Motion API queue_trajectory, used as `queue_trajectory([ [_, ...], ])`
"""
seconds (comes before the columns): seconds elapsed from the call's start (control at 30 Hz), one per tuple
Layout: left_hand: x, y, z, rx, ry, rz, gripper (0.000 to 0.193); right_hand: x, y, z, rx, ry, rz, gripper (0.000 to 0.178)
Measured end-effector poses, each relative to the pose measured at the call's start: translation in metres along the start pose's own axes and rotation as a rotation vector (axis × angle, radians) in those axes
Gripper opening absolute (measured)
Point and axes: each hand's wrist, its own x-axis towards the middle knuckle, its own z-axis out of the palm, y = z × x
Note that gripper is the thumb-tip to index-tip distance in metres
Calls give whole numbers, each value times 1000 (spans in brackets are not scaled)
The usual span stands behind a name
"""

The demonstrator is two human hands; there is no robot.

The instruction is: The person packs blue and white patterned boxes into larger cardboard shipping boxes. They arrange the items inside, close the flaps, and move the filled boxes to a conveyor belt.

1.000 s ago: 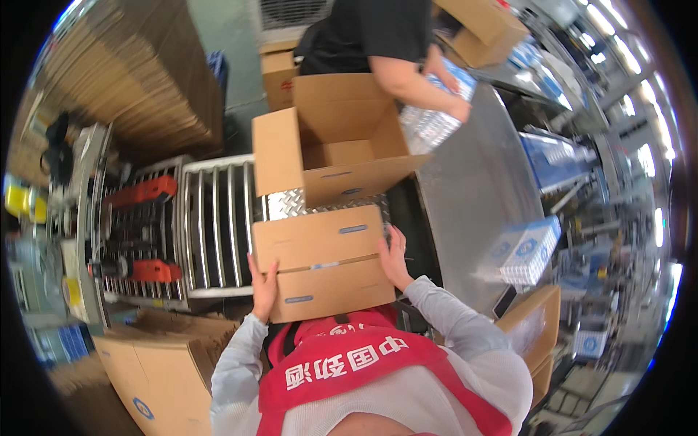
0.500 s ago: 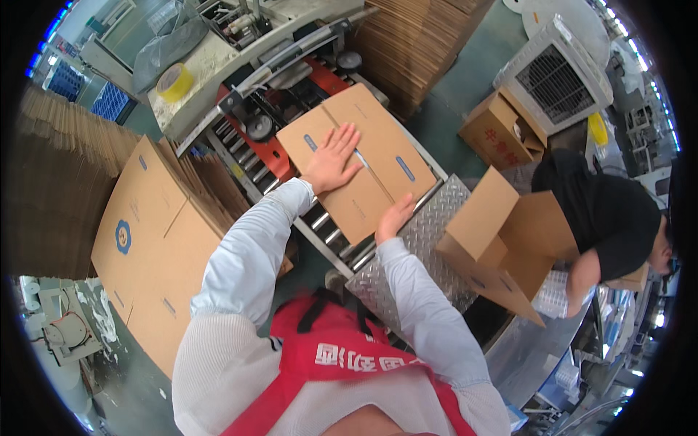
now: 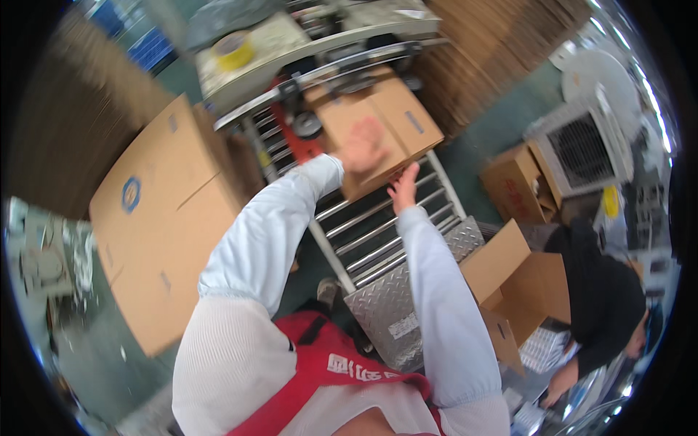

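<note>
A closed cardboard box (image 3: 411,120) sits on the metal rollers, its far end under the bar of a machine with red side guides (image 3: 302,145). Over the top of the box, my left hand (image 3: 361,147) lies flat with its fingers stretched, somewhat smeared by motion. My right hand (image 3: 404,190) is at the near side of the box, fingers apart and pointing up, close to or touching its lower edge. Neither hand grips anything. Bare rollers (image 3: 371,236) show between the box and a patterned metal plate (image 3: 378,323).
Flattened cartons (image 3: 160,225) stand stacked on the left, with another stack (image 3: 502,51) behind right. Yellow tape (image 3: 233,52) rests on the machine. At right, a co-worker in black (image 3: 603,291) bends beside an open carton (image 3: 520,287); a grey air cooler (image 3: 585,149) stands beyond.
The box has moved away from me along the rollers, under the machine's bar. Both hands have gone forward with it. The co-worker's arm has moved, and my view has shifted.
</note>
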Motion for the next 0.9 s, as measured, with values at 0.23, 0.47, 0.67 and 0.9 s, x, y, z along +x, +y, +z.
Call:
queue_trajectory([
  [0.23,-202,93,-218,53,-258,68,95,-268,327,-254,-527,17,-86,48],
  [0.47,-361,76,-204,274,-408,-102,83,-548,453,-456,-1110,-439,818,38],
  [0.67,-399,105,-307,496,-12,-179,47,-499,330,-439,-552,550,236,38],
  [0.9,-311,325,-472,829,831,246,20,-497,258,-411,-531,263,-277,35],
])
